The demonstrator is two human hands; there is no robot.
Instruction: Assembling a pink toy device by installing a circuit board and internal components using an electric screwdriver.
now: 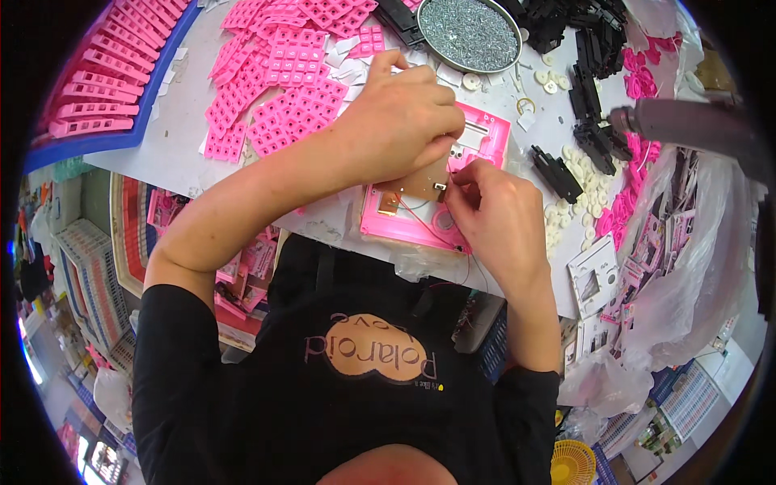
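Both hands' fingers are closed: left hand (pixel 400 113) presses the brown circuit board (pixel 420 184), right hand (pixel 493 214) pinches its edge.

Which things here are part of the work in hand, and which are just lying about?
In hand:
left hand
right hand
brown circuit board
pink plastic housing
red wires

Lying about:
pink keypad sheets
bowl of screws
black plastic parts
white discs

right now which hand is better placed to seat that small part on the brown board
Right, probably. The right hand already pinches at the brown board edge; the left hand presses down on the pink housing.
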